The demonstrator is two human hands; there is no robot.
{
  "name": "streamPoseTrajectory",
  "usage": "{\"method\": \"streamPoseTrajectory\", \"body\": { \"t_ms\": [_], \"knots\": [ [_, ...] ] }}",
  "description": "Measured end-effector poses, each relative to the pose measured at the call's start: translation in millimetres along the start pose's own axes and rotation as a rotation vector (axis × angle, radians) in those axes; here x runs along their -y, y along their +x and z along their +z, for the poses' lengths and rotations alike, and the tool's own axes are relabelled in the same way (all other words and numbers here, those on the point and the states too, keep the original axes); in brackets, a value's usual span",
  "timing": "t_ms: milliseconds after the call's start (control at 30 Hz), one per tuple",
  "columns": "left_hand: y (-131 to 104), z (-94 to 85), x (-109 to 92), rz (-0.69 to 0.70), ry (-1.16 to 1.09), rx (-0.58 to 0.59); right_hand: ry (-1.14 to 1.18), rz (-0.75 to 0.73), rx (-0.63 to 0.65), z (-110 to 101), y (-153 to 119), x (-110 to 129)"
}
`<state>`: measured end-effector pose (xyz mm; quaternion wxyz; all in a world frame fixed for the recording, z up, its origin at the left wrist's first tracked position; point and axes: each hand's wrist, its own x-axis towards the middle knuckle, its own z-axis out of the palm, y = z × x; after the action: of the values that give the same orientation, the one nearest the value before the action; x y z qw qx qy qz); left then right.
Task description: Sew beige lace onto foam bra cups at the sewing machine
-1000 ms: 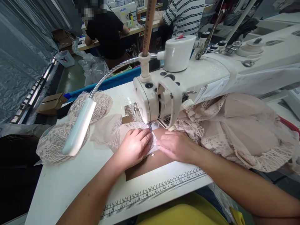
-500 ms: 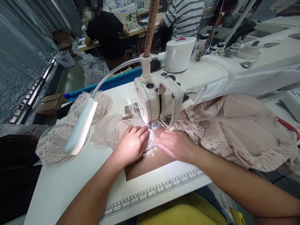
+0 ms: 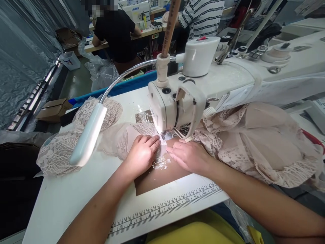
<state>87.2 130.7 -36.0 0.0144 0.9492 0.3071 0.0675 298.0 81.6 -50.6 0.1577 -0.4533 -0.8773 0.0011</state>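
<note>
A pale pink lace fabric [image 3: 146,128] lies under the needle and presser foot [image 3: 163,135] of a white sewing machine [image 3: 165,105]. My left hand [image 3: 142,154] presses on its near left side, fingers together, fingertips close to the foot. To the right of the foot, my right hand [image 3: 190,156] has its fingers closed at the edge of the lace; the fingertips partly hide what they pinch. Between the hands, shiny clear tape [image 3: 159,162] covers part of the brown plate [image 3: 154,183] on the machine bed.
A lamp head [image 3: 88,135] on a bent metal neck hangs at the left, above bunched lace pieces [image 3: 58,152]. More lace fabric [image 3: 269,135] heaps up right of the machine. A printed ruler [image 3: 165,210] runs along the front edge. Two people sit beyond, near another machine [image 3: 137,13].
The lace strip between my hands has drawn in toward the presser foot, baring more of the taped plate. Both hands stay nearly in place. The view has shifted slightly.
</note>
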Motion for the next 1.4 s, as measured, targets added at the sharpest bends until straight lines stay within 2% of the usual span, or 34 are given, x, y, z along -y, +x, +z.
{"method": "streamPoseTrajectory", "body": {
  "t_ms": [133, 467, 633, 800, 900, 1000, 1100, 1233, 1333, 1400],
  "knots": [
    [0.6, 4.2, 5.8, -0.032, 0.015, -0.036, -0.002, 0.024, -0.035, 6.5, 1.2, -1.8],
    [-7.5, 15.3, 15.8, -0.137, -0.068, -0.141, 0.056, 0.075, 0.003, 2.9, 1.4, -0.4],
    [-11.4, 13.4, 16.7, -0.155, -0.065, -0.161, 0.095, 0.123, 0.037, -17.4, -0.8, -4.1],
    [-14.5, 13.1, 20.9, -0.182, -0.062, -0.219, -0.148, 0.305, 0.154, -36.5, -7.9, -12.6],
    [-16.9, 12.8, 25.3, -0.201, -0.093, -0.249, -0.194, 0.351, 0.218, -43.2, -11.4, -19.4],
    [-19.2, 8.1, 23.3, -0.19, -0.085, -0.277, -0.184, 0.374, 0.152, -56.0, -15.8, -27.9],
    [-16.9, -2.5, 3.1, -0.097, -0.048, -0.276, -0.142, 0.417, -0.001, -68.0, -21.8, -36.6],
    [3.4, -13.7, -48.0, 0.077, -0.111, -0.142, -0.053, 0.452, -0.075, -63.8, -27.0, -44.0],
    [28.5, -10.6, -81.4, 0.116, -0.127, -0.061, -0.021, 0.444, -0.102, -54.1, -27.4, -46.1],
    [44.8, -5.1, -94.3, 0.104, -0.103, -0.036, -0.03, 0.432, -0.117, -51.2, -27.9, -47.1]
  ]
}}
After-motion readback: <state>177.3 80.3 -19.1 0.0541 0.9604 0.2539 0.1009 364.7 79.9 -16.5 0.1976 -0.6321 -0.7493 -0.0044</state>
